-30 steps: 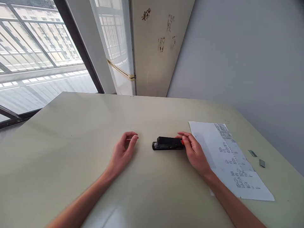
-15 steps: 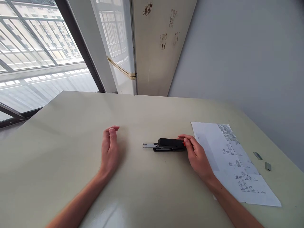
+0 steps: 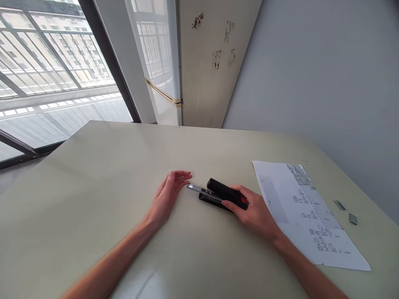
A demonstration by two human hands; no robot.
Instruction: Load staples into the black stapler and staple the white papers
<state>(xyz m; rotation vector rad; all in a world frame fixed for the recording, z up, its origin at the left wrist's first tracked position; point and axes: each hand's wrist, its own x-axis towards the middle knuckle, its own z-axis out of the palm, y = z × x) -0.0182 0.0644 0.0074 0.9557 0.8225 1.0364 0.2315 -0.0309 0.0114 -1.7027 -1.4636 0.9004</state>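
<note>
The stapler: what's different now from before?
A metal tray has come out leftward from the stapler, whose red end swung toward the person. The right hand grips further around it; the left hand went left, then came back beside the tray. The paper and two grey pieces stayed put.

1. Sheet of paper (image 3: pixel 304 214), right side of the frame: several blocks of printed lines, too small to read.
2. Dense printed block (image 3: pixel 299 175) at the sheet's top edge: likewise illegible.
3. No text can be read.
</note>
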